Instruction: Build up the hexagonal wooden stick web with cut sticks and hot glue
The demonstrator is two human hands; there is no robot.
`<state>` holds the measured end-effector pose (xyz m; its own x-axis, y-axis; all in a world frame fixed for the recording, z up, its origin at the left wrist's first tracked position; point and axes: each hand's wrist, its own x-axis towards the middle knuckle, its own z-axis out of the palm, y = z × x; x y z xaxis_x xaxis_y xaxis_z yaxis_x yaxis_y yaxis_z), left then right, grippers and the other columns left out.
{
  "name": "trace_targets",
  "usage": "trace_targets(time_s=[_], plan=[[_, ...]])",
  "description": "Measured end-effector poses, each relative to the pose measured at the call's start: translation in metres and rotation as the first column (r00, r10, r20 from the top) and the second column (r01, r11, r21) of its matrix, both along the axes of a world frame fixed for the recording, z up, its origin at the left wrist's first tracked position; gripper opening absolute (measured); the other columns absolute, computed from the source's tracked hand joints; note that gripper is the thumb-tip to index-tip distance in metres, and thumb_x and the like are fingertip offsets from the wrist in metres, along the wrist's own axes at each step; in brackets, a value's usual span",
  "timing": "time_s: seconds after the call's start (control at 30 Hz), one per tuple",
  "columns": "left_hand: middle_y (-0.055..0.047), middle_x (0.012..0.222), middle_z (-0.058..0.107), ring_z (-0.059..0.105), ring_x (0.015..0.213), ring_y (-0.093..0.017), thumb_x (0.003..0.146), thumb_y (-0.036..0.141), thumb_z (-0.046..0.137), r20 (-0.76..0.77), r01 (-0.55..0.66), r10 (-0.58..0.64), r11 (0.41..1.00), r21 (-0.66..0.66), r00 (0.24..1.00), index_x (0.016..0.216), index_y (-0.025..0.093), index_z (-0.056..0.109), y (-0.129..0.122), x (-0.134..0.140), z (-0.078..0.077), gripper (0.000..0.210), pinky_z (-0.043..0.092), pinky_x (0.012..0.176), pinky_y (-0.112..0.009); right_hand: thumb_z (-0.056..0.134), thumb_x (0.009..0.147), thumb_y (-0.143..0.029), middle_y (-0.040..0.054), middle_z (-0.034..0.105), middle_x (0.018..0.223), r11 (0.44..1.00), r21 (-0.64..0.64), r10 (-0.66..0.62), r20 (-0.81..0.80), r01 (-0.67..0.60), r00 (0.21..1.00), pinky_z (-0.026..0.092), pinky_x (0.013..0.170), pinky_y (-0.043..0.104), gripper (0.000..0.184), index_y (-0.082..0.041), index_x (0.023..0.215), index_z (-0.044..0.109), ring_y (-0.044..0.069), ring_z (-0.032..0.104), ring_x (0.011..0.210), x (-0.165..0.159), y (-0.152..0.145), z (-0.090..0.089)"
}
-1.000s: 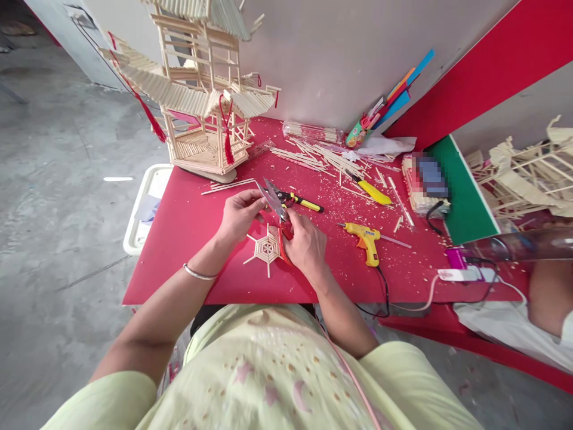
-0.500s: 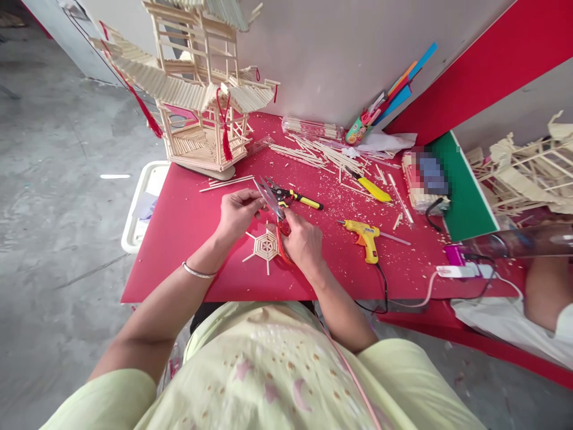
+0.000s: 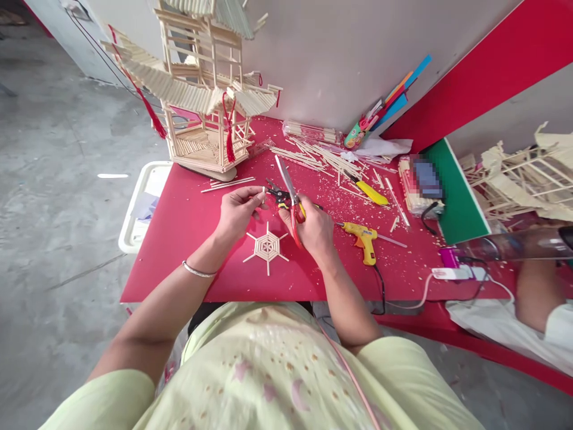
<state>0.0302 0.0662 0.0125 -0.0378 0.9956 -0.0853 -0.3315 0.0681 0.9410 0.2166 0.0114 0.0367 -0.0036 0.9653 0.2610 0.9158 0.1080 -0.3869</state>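
Observation:
My left hand (image 3: 239, 210) pinches a short pale wooden stick (image 3: 264, 192) between thumb and fingers. In my right hand (image 3: 314, 230) are red-handled scissors (image 3: 287, 180), blades pointing up and away, apart from the stick. A six-armed, web-like piece of sticks (image 3: 267, 245) lies flat on the red table (image 3: 179, 257), just below both hands. Behind the scissors rest black and yellow pliers (image 3: 280, 196), partly hidden by the blades and my right hand.
A stick pagoda (image 3: 210, 101) with red tassels stands at the back left. Loose sticks (image 3: 313, 156), a yellow utility knife (image 3: 371, 192) and a yellow glue gun (image 3: 364, 239) lie rightward. A power strip (image 3: 454, 273) sits near another person's arm (image 3: 537, 292).
My right hand has drawn the scissors back to the right, away from the left hand, and tilted the blades more upright. The left hand stays nearly in place, its stick now showing.

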Motion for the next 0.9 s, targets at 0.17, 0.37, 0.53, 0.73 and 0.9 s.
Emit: trace_targets(time_s=[0.17, 0.37, 0.53, 0.73, 0.9], plan=[[-0.004, 0.071, 0.073, 0.069, 0.058, -0.013, 0.064, 0.045, 0.091, -0.036, 0.025, -0.024, 0.999, 0.039, 0.999, 0.086, 0.013, 0.079, 0.001, 0.001, -0.004, 0.041, 0.046, 0.042, -0.018, 0.055, 0.098, -0.067, 0.0128, 0.075, 0.121, 0.997, -0.03, 0.075, 0.066, -0.073, 0.995, 0.046, 0.075, 0.032, 0.064, -0.022, 0.144, 0.059, 0.03, 0.071, 0.104, -0.011, -0.012, -0.006], [-0.004, 0.065, 0.07, 0.069, 0.057, -0.015, 0.066, 0.04, 0.089, -0.055, 0.018, -0.015, 0.998, 0.063, 0.998, 0.08, 0.013, 0.077, 0.001, 0.002, -0.008, 0.032, 0.046, 0.043, -0.019, 0.051, 0.1, -0.066, 0.013, 0.076, 0.12, 0.995, -0.077, 0.065, 0.107, -0.057, 0.992, 0.047, 0.075, 0.034, 0.064, -0.022, 0.147, 0.056, 0.031, 0.072, 0.102, -0.018, -0.014, -0.008], [-0.004, 0.064, 0.071, 0.069, 0.057, -0.014, 0.07, 0.035, 0.085, -0.078, -0.005, 0.01, 0.998, 0.07, 0.997, 0.082, 0.013, 0.078, 0.001, 0.001, -0.01, 0.026, 0.046, 0.044, -0.019, 0.048, 0.101, -0.067, 0.0132, 0.075, 0.121, 0.99, -0.129, 0.068, 0.126, -0.052, 0.99, 0.047, 0.075, 0.034, 0.065, -0.023, 0.149, 0.054, 0.031, 0.071, 0.102, -0.021, -0.013, -0.003], [-0.004, 0.064, 0.072, 0.064, 0.052, -0.012, 0.075, 0.034, 0.081, -0.149, -0.013, 0.029, 0.994, 0.104, 0.988, 0.085, 0.013, 0.08, 0.0, 0.0, -0.011, 0.024, 0.047, 0.046, -0.02, 0.044, 0.103, -0.065, 0.0126, 0.076, 0.121, 0.988, -0.141, 0.072, 0.103, -0.057, 0.992, 0.048, 0.077, 0.033, 0.063, -0.023, 0.148, 0.055, 0.03, 0.072, 0.104, -0.024, -0.014, -0.005], [-0.003, 0.063, 0.071, 0.063, 0.051, -0.011, 0.076, 0.035, 0.081, -0.162, -0.009, 0.028, 0.993, 0.12, 0.986, 0.085, 0.014, 0.08, -0.001, 0.0, -0.012, 0.023, 0.048, 0.046, -0.02, 0.041, 0.106, -0.062, 0.0123, 0.078, 0.115, 0.982, -0.182, 0.066, 0.113, -0.045, 0.991, 0.046, 0.074, 0.032, 0.058, -0.023, 0.145, 0.058, 0.028, 0.074, 0.097, -0.024, -0.013, -0.004]])
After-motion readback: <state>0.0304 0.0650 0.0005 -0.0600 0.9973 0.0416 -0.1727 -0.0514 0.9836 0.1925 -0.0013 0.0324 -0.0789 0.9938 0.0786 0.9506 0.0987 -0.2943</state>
